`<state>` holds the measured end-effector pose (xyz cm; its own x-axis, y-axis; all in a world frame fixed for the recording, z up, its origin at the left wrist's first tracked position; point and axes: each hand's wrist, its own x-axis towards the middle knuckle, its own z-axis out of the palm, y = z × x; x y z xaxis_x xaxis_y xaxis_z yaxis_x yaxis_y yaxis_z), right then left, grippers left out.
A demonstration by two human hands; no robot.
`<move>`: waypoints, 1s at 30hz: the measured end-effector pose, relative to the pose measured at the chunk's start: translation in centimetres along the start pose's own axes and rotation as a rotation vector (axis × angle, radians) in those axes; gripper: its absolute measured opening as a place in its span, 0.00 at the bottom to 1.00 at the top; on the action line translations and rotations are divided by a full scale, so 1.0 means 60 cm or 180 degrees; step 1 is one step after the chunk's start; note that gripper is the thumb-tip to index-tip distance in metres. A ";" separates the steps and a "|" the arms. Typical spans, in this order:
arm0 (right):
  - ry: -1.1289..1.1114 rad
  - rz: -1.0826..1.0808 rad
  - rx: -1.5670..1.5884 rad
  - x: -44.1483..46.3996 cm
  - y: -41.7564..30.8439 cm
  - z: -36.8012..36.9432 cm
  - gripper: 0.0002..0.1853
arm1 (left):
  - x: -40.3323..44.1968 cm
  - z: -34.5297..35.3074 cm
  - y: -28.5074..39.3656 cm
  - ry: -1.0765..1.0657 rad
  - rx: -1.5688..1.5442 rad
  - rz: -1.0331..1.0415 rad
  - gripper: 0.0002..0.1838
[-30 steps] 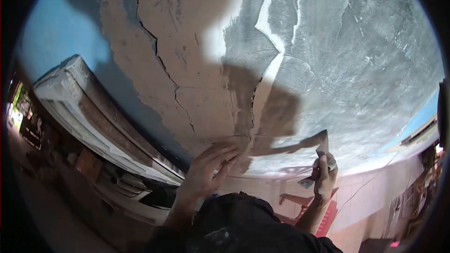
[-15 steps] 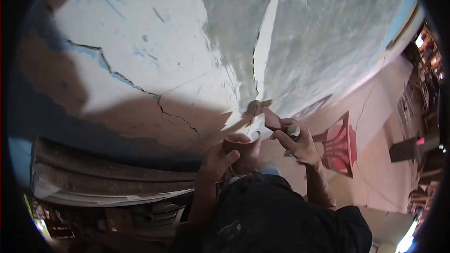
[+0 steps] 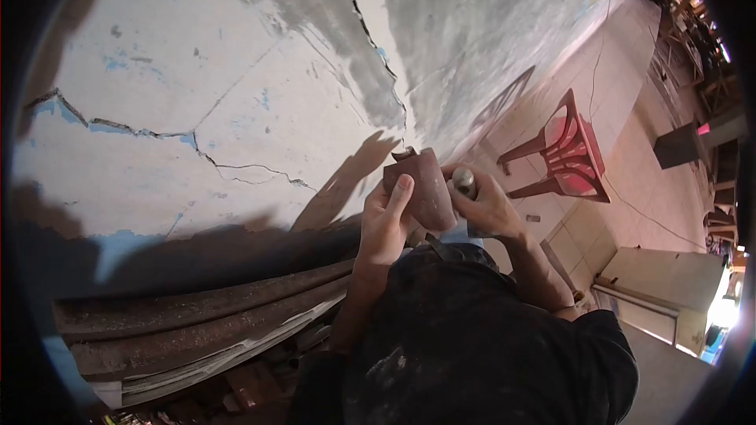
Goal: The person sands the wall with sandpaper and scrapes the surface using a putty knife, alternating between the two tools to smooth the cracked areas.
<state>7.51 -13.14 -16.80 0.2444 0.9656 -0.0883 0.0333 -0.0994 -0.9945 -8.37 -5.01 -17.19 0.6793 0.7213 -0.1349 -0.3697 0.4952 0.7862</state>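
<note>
My left hand (image 3: 386, 224) grips a reddish-brown cup-like container (image 3: 423, 189), thumb laid along its side. The container is tilted and its inside is mostly hidden. Close by on the right, my right hand (image 3: 492, 205) is closed round a putty knife (image 3: 465, 182); the rounded end of its handle points up at me, and its blade is hidden. Before both hands stands a wall (image 3: 244, 86) with white and grey patches. A dark crack (image 3: 364, 24) beside a pale strip runs down it to just above the container.
Another crack (image 3: 142, 132) branches across the left of the wall. Long brown curved boards (image 3: 197, 307) are stacked at lower left. A red plastic chair (image 3: 563, 149) is on the tiled floor (image 3: 630, 102) to the right, with a pale cabinet (image 3: 665, 283) below it.
The view has turned, and the chair shows more fully. The container has tipped so its side faces me, and my right hand has come in close beside it. The knife's blade has gone from sight.
</note>
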 end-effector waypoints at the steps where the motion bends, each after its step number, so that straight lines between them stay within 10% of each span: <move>1: 0.0154 0.0179 0.0155 -0.002 -0.003 -0.004 0.13 | -0.001 -0.007 -0.002 -0.0021 0.0079 0.0048 0.24; 7: 0.1034 -0.0498 0.1357 0.002 0.018 -0.008 0.17 | -0.023 -0.011 0.013 -0.0202 0.0204 0.0119 0.20; 19: 0.0361 -0.0532 0.0960 -0.006 -0.040 0.031 0.27 | -0.025 -0.011 0.033 -0.1132 0.2724 0.0000 0.18; 30: 0.0192 -0.0428 0.1201 -0.004 -0.042 0.040 0.28 | -0.026 -0.039 -0.003 -0.1445 0.1149 -0.0170 0.16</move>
<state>5.05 -12.56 -14.42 0.3189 0.9471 0.0363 -0.2866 0.1329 -0.9488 -10.83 -5.06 -18.54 0.9243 0.3806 0.0296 -0.1422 0.2713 0.9519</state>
